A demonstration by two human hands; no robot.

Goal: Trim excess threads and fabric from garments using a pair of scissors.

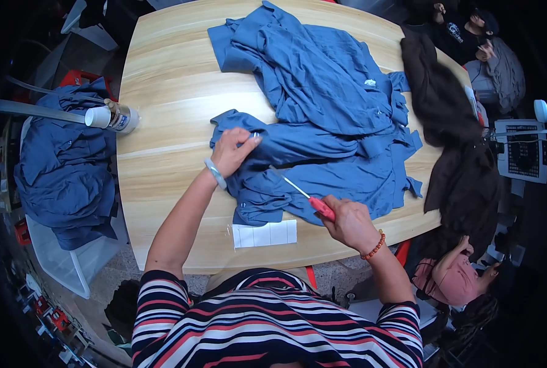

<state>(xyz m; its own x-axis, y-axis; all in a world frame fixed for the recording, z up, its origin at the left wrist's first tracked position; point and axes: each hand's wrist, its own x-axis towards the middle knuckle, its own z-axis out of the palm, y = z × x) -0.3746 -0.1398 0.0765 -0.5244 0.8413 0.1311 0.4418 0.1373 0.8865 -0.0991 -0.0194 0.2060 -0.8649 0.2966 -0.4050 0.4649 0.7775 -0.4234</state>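
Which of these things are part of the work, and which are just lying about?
Likely in use: red-handled tool, in the right hand; blue clothing, at the left hand.
Apparently lying about: paper, jar, brown cloth.

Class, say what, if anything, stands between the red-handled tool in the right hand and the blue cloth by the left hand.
Nothing visible: the red-handled tool, in the right hand, points its thin shaft over the blue cloth toward the left hand.

White print (453, 31) on black shirt (462, 48), label (124, 120) on clear jar (130, 113), neither clearly legible
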